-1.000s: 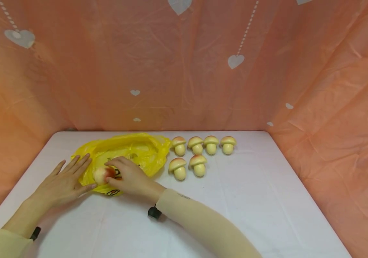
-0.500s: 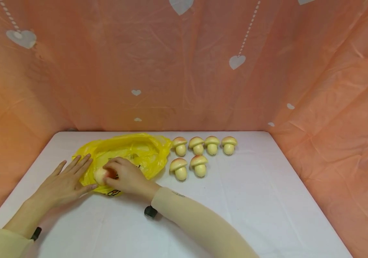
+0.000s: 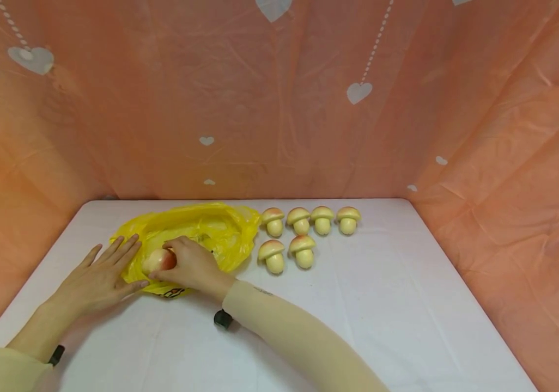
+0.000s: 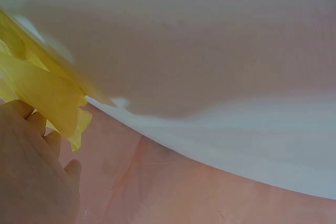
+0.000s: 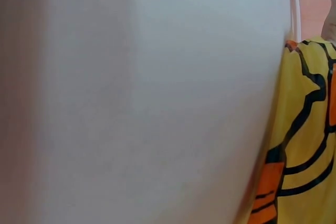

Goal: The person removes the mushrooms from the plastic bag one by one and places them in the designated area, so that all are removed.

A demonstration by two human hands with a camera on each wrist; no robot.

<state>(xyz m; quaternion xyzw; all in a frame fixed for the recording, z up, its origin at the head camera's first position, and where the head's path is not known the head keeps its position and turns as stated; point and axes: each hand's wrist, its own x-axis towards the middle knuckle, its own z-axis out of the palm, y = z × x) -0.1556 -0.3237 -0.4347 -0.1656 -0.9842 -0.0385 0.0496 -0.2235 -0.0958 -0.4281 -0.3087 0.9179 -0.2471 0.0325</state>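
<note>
A yellow plastic bag point(image 3: 232, 245) lies spread on the white table at the left. Over its near part, my right hand point(image 3: 193, 267) pinches a toy mushroom point(image 3: 154, 261) between thumb and fingers; its rounded cream and red surface shows, partly covered by the fingers. My left hand point(image 3: 95, 277) rests on the bag's left edge, fingers straight and spread. In the left wrist view the fingertips of the left hand point(image 4: 37, 156) touch the yellow bag point(image 4: 47, 87). The right wrist view shows the printed side of the bag point(image 5: 307, 145) but not the mushroom.
Several more toy mushrooms point(image 3: 322, 220) lie to the right of the bag in two rows, with a front-row mushroom point(image 3: 272, 257) close to its edge. The white table point(image 3: 382, 305) meets pink curtains point(image 3: 279, 109) at the back and sides.
My right hand and forearm have shifted slightly left and turned, so more of the mushroom's red side shows. The left hand and the bag have stayed almost still.
</note>
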